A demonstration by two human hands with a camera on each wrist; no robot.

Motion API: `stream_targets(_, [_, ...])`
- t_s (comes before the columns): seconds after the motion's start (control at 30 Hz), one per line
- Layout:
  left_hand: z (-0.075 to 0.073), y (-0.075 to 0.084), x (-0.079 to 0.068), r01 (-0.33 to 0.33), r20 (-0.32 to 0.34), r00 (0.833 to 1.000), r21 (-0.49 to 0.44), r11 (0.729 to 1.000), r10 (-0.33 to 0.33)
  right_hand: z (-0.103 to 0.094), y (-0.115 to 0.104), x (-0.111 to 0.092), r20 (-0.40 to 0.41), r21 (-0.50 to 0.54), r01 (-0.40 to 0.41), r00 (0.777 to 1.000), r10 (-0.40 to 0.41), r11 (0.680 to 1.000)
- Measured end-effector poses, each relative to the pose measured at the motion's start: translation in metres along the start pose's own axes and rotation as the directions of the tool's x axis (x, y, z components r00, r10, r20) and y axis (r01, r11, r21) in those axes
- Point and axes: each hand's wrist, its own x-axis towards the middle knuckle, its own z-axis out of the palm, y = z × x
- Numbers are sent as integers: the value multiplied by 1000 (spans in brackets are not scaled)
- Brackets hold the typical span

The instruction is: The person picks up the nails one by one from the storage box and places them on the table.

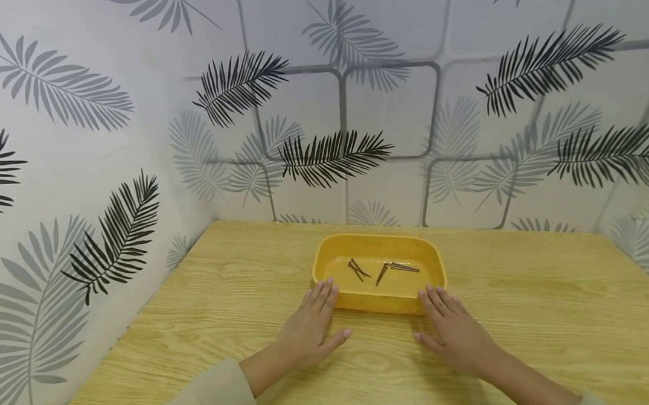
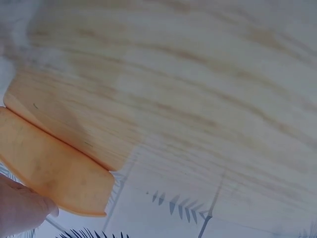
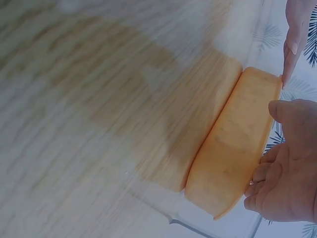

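Note:
A yellow plastic tub (image 1: 377,304) sits on the table, and several thin dark nails (image 1: 403,267) lie loose on its floor, some of them crossed. At the tub's front left corner rests my left hand (image 1: 309,330), fingers straight along the rim and thumb held out to the side. My right hand (image 1: 456,335) mirrors it at the front right corner, its fingertips on the rim. From the right wrist, the tub's outer wall (image 3: 233,141) shows beside the right fingers (image 3: 270,171). The left wrist view catches the tub's side (image 2: 59,161) next to part of the left hand (image 2: 22,208).
The wood-grain table (image 1: 234,283) extends to both sides of the tub. Behind it stands a wall (image 1: 383,114) with feather patterns, and another patterned wall (image 1: 86,174) borders the table on the left.

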Motion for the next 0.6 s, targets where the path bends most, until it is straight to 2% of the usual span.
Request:
stream_targets(0.3, [0,0,-3,-7,-10,1000,0,1000,7,-1,-4,-4,-31,-30,14,999,-15,999])
stream_targets(0.6, [2,2,-7,-18,-33,999,-20,1000,17,-1,-4,-8,-19,-26,11,1000,-12,1000])
